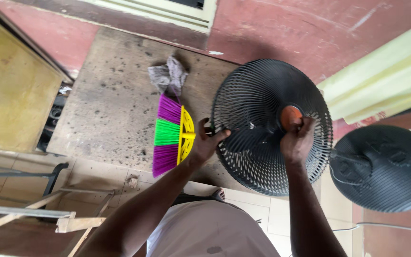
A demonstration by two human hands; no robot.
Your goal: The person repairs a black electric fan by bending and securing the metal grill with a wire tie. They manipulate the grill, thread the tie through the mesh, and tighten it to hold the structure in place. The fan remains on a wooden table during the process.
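A round black fan grille (258, 95) stands in front of me, held up on edge. My left hand (204, 143) grips its left rim. My right hand (298, 138) is closed on the grille near the orange disc (288, 115) at its centre. A broom head (171, 135) with purple and green bristles and a yellow plastic base lies on the floor just left of my left hand.
A second dark round fan part (385, 166) with a thin cable sits at the right. A grey rag (168, 76) lies above the broom. Wooden pieces (79, 209) lie lower left. A pale green panel (386, 81) leans upper right.
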